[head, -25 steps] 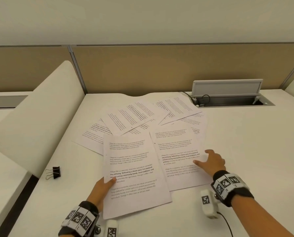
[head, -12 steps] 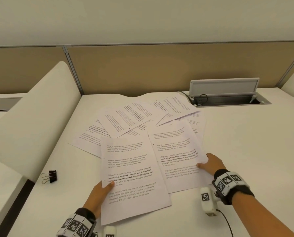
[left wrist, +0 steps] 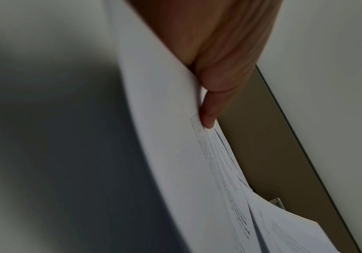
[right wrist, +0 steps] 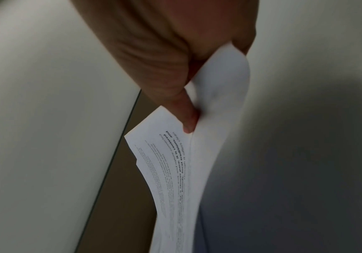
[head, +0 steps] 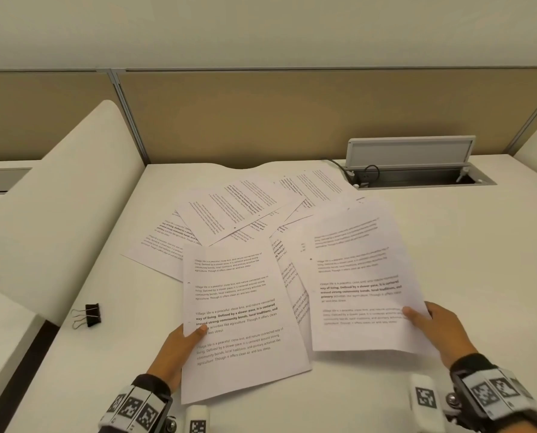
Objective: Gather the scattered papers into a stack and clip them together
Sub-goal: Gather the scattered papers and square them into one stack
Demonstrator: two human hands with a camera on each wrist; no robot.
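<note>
Several printed sheets [head: 239,207] lie fanned across the white desk [head: 448,245]. My left hand [head: 179,348] pinches the left edge of the nearest sheet [head: 239,320], thumb on top; the left wrist view shows that thumb [left wrist: 210,113] on the sheet [left wrist: 175,154]. My right hand [head: 439,329] pinches the right edge of another sheet [head: 357,276], which is lifted off the desk and blurred. In the right wrist view the thumb [right wrist: 188,116] presses on that bent sheet [right wrist: 175,171]. A black binder clip [head: 89,315] lies on the desk to the left, apart from both hands.
A curved white divider [head: 57,214] rises along the desk's left side. A grey cable box [head: 414,164] with its lid up sits at the back right, a black cable beside it. A tan partition [head: 292,120] closes the back.
My right hand went from lying flat on the right sheet to pinching its edge and lifting it up and to the right. The left hand kept its hold on the near sheet.
</note>
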